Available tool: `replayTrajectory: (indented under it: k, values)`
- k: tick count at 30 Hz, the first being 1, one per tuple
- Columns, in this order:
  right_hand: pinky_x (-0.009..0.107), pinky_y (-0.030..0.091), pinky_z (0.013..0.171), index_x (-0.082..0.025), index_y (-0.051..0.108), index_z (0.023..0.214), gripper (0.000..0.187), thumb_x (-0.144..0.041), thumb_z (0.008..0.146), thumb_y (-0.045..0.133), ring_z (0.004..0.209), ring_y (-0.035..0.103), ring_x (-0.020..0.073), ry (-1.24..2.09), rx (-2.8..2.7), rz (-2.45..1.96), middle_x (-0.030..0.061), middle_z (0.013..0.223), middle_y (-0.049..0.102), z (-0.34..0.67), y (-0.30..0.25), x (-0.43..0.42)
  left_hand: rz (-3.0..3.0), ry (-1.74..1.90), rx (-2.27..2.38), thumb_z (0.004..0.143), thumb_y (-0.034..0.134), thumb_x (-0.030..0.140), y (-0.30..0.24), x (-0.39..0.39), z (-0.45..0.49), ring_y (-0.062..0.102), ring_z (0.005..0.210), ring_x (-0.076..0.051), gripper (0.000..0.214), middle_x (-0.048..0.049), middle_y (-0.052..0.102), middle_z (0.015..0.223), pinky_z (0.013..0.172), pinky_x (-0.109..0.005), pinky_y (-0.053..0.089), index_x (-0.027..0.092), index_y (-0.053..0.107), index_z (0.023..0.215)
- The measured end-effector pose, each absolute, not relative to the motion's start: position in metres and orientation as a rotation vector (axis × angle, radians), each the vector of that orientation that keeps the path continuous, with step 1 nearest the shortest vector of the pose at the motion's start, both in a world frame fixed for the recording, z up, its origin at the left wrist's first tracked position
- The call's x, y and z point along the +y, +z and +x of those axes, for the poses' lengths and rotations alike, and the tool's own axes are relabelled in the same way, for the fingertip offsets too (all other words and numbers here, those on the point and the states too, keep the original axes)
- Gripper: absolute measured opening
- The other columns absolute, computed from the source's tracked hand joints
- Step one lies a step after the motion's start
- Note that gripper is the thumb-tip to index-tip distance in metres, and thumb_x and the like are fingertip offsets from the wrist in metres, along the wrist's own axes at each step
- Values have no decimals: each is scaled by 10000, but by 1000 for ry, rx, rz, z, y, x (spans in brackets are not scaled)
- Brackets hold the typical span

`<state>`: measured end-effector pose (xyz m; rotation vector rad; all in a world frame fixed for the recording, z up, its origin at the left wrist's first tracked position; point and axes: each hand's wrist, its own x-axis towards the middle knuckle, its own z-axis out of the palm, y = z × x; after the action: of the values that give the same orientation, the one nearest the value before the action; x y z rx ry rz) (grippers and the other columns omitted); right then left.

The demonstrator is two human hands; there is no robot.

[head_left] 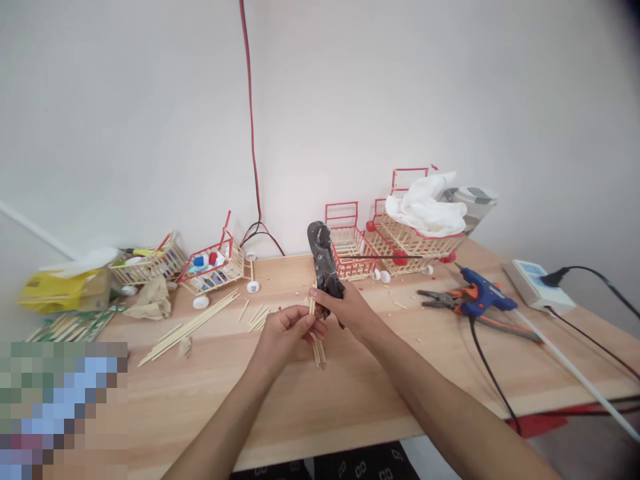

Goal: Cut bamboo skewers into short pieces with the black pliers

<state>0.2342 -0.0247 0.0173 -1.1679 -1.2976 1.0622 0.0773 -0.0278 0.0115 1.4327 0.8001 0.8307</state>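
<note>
My left hand (290, 328) is closed around a few thin wooden sticks (319, 355), pinching them between thumb and fingers near the table's middle. Their lower ends stick out below the fingers. My right hand (346, 308) grips a black hand tool (323, 250) with a rounded, worn head pointing up and away. Its thumb touches the upper part of the sticks, right beside the tool. I cannot make out the tool's exact kind. Several short cut sticks (259, 318) lie just left of my hands, and longer sticks (187, 328) lie farther left.
Along the wall stand small stick-built carts (213, 267) with red trim, some filled. A white plastic bag (427, 207) tops the cart at right. Pliers (440, 299), a blue glue gun (483, 293) and a white power strip (540, 285) lie right. A yellow packet (65, 290) sits left.
</note>
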Motion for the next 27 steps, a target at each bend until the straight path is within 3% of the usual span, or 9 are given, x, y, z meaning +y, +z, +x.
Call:
replayTrajectory:
  k: [5, 12, 20, 27]
  values:
    - [243, 432, 527, -168, 534, 616, 322, -461, 703, 635, 532, 521, 120, 1112, -1235, -1166, -3, 550, 565, 232, 24, -30, 1392, 765, 668, 803, 594, 376, 11, -26, 71, 648, 754, -191, 314, -109, 707, 865, 687, -301, 508, 130, 664, 984]
    - [235, 406, 492, -162, 542, 622, 326, -460, 733, 615, 524, 520, 121, 1163, -1282, -1155, 10, 559, 569, 230, 24, -32, 1593, 914, 901, 808, 582, 293, 16, -34, 73, 634, 668, -152, 178, -41, 696, 701, 645, -239, 479, 163, 699, 778]
    - [244, 394, 521, -177, 500, 648, 306, -447, 712, 629, 544, 466, 116, 1041, -1272, -1188, -22, 581, 512, 229, 13, -27, 1295, 845, 812, 736, 662, 405, 14, -25, 72, 670, 818, -215, 286, -94, 713, 906, 687, -294, 518, 150, 646, 865]
    - [231, 305, 486, -190, 431, 604, 311, -421, 715, 607, 529, 363, 99, 891, -1359, -1250, -41, 563, 409, 223, 5, -25, 1129, 873, 808, 704, 701, 395, 5, -20, 74, 667, 679, -173, 302, -76, 715, 765, 671, -288, 519, 124, 657, 831]
